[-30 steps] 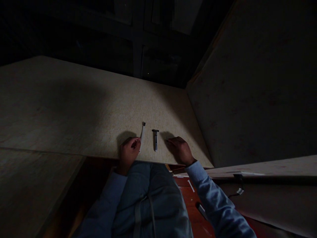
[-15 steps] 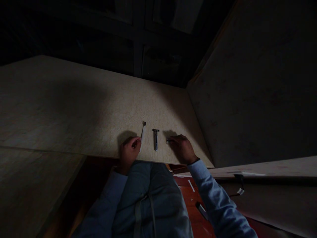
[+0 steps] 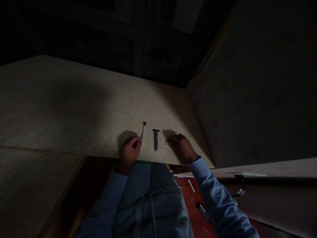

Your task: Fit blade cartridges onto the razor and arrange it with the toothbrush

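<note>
Low on the table, my left hand (image 3: 130, 148) is closed, its thumb and fingertips pinched at a thin white toothbrush (image 3: 143, 132) with a dark head pointing away from me. A dark razor (image 3: 156, 139) lies to the right of it, head away from me, apart from both hands. Further right, my right hand (image 3: 182, 145) is closed, fingertips pinching a small shiny metal piece (image 3: 167, 141) close to the tabletop. The fingers cover most of that piece, so its kind is hidden.
The pale table (image 3: 119, 99) ends just in front of my lap. A wall (image 3: 247, 99) borders it on the right and a dark paned window (image 3: 138, 39) at the back. On the red floor lie a white strip (image 3: 191, 186) and a dark-and-white object (image 3: 202, 211).
The small metal piece has turned slightly in my right fingertips and shows less. My left hand, the toothbrush and the razor stay about where they were.
</note>
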A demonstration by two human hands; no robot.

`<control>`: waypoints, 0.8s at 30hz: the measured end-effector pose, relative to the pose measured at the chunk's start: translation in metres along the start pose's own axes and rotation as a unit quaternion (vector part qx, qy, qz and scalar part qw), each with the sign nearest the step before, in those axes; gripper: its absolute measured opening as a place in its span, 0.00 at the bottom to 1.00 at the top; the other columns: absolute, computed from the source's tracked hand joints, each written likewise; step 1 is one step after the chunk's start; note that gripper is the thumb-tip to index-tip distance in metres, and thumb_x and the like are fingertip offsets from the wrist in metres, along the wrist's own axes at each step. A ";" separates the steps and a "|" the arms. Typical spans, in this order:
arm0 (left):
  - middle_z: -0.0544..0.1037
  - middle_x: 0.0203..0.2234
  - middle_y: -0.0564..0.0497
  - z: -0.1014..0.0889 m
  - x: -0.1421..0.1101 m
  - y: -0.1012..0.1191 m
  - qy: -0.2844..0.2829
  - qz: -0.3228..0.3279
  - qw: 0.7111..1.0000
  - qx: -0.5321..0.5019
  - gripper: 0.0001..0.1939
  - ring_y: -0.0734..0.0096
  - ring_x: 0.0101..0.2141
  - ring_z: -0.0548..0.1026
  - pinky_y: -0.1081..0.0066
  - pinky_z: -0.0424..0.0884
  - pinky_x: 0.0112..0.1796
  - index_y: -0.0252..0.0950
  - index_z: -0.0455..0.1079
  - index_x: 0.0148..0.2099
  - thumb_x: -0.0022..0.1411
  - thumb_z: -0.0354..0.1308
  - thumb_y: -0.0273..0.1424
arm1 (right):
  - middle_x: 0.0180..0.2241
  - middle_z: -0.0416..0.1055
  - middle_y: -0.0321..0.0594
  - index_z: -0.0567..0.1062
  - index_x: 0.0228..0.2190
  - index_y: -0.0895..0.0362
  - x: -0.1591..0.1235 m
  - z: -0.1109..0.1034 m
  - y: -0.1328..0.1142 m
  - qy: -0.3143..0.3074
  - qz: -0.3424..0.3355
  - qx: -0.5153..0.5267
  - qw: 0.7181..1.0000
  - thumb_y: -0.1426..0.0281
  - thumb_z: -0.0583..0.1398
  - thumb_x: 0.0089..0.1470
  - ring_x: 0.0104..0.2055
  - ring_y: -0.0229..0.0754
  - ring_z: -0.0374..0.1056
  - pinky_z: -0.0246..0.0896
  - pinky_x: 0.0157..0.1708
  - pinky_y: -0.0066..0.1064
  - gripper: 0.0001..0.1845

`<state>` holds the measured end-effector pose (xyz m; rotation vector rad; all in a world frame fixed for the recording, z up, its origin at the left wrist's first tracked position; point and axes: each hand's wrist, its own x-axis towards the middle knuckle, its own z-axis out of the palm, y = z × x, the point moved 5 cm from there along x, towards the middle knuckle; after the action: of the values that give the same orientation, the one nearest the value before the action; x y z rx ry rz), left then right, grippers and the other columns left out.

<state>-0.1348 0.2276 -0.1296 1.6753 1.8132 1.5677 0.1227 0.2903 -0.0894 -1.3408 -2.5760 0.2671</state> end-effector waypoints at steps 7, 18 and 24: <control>0.80 0.28 0.47 0.000 -0.001 -0.002 0.006 0.007 1.000 -0.004 0.15 0.69 0.28 0.77 0.71 0.72 0.32 0.34 0.79 0.38 0.64 0.54 0.37 | 0.45 0.78 0.43 0.78 0.50 0.56 -0.003 0.002 -0.006 -0.035 -0.005 -0.051 0.998 0.73 0.61 0.62 0.46 0.47 0.70 0.60 0.49 0.34 0.15; 0.80 0.27 0.48 -0.001 0.000 0.003 0.020 0.044 0.999 -0.003 0.11 0.71 0.26 0.77 0.74 0.71 0.31 0.34 0.78 0.37 0.64 0.56 0.33 | 0.48 0.77 0.46 0.75 0.55 0.57 -0.015 0.004 -0.014 -0.052 0.002 -0.094 0.994 0.71 0.62 0.62 0.49 0.48 0.68 0.59 0.51 0.37 0.19; 0.79 0.27 0.49 -0.002 -0.001 0.002 0.030 0.049 0.998 0.001 0.11 0.72 0.26 0.76 0.74 0.71 0.31 0.33 0.78 0.37 0.63 0.56 0.33 | 0.46 0.76 0.47 0.76 0.53 0.60 -0.012 0.003 -0.016 -0.044 -0.017 -0.059 0.997 0.72 0.61 0.62 0.47 0.47 0.67 0.59 0.50 0.35 0.18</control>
<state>-0.1348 0.2255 -0.1279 1.7618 1.7870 1.6732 0.1162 0.2713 -0.0890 -1.3523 -2.7230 0.1739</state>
